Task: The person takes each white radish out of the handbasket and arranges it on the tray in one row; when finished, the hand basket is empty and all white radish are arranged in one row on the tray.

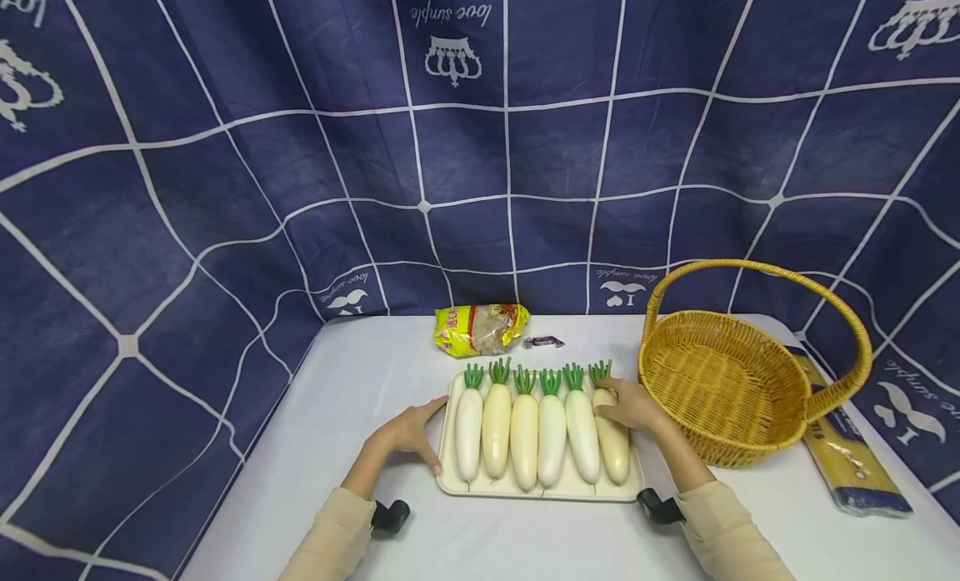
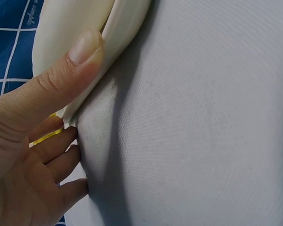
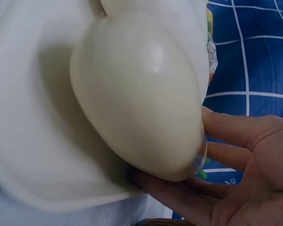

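Several white radishes [image 1: 551,439] with green stem tops lie side by side on a cream tray [image 1: 540,495]. My right hand [image 1: 637,406] holds the upper part of the rightmost radish [image 1: 615,456], just below its green stems. In the right wrist view, the fingers and thumb of that hand [image 3: 254,169] lie on either side of the radish's [image 3: 137,94] far end. My left hand [image 1: 405,431] is at the tray's left edge, thumb and fingers spread apart. Its thumb [image 2: 80,52] touches the rim in the left wrist view, and it holds no radish.
A wicker basket [image 1: 723,439] with a tall handle stands right of the tray, partly over a yellow and blue packet [image 1: 855,464]. Behind the tray lie a yellow food bag [image 1: 480,329] and a small purple-wrapped candy [image 1: 543,342]. A blue checked curtain [image 1: 465,156] surrounds the white table [image 1: 360,348].
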Tool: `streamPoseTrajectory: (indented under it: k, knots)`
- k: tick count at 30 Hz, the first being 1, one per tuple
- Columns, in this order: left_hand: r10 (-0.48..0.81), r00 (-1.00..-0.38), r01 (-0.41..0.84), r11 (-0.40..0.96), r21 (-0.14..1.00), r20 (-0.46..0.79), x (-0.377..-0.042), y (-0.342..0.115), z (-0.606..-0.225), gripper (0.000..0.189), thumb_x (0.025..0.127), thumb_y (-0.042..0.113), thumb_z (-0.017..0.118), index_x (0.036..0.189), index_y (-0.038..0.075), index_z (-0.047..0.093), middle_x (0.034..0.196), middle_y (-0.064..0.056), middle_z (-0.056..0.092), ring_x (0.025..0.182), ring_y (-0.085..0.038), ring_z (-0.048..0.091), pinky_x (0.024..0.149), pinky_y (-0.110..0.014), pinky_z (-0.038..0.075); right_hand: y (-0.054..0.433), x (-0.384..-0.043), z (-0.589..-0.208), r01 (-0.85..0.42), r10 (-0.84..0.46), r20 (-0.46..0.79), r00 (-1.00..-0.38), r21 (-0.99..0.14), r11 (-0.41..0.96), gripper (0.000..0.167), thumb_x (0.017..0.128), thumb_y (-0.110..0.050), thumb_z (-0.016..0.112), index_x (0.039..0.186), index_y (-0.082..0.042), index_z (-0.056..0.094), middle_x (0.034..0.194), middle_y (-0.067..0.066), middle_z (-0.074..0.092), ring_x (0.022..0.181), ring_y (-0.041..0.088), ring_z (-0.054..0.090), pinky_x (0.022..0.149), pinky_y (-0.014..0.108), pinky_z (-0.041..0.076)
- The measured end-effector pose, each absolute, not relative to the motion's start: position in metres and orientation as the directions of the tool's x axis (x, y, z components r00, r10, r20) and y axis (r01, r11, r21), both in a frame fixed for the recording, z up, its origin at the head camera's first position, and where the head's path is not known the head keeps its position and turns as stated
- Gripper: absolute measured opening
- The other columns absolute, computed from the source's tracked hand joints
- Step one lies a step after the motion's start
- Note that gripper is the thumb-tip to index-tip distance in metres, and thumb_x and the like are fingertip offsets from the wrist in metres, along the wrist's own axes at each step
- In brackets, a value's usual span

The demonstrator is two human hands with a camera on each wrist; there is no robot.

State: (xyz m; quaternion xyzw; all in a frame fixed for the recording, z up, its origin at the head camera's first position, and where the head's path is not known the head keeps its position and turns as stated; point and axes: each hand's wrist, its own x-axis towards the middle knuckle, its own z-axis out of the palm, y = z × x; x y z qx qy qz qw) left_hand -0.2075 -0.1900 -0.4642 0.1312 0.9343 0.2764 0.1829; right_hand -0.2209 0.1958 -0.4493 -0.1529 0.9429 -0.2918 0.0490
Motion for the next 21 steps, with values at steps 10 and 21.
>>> streamPoseTrajectory:
  k: [10,21]
  knots:
    - [0.345,-0.899,0.143,0.813,0.564,-0.270,-0.2084,-0.1910,-0.4652,0.120,0.042,0.020,0.094,0.144,0.003,0.034,0.143,-0.022,0.041,0.132,-0.040,0.037,0.109,-0.053,0.030,0.1933,-0.2170,-0.4468,-0.231,-0.296,-0.023,-0.955,-0.570,0.789,0.050,0.082,-0.014,0.068,0.122,0.012,0.053,0.114,0.034,0.058,0.107,0.048,0.054,0.091,0.056,0.045]
    - [0.350,-0.896,0.144,0.812,0.565,-0.274,-0.2097,-0.1892,-0.4647,0.120,0.042,0.021,0.094,0.144,0.003,0.034,0.143,-0.022,0.040,0.132,-0.040,0.037,0.109,-0.053,0.030,0.1917,-0.2125,-0.4403,-0.310,-0.364,-0.007,-0.932,-0.507,0.804,0.055,0.082,-0.015,0.069,0.125,0.014,0.049,0.117,0.035,0.056,0.110,0.049,0.053,0.096,0.057,0.042]
